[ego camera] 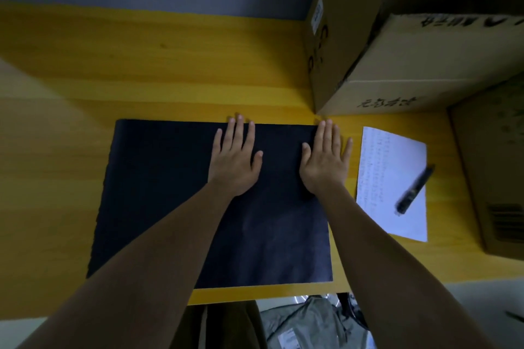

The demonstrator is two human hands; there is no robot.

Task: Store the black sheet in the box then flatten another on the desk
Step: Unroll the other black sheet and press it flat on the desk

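A large black sheet lies flat on the yellow wooden desk, reaching almost to the desk's near edge. My left hand rests palm down on the sheet's upper middle, fingers spread, fingertips at the far edge. My right hand presses palm down on the sheet's upper right corner, its little finger over the bare desk. Neither hand holds anything. A tall open cardboard box stands at the back right, just beyond my right fingertips.
A second cardboard box leans against the tall one. A third box stands at the right edge. A white written page with a black pen on it lies right of the sheet. Grey bags sit below the desk.
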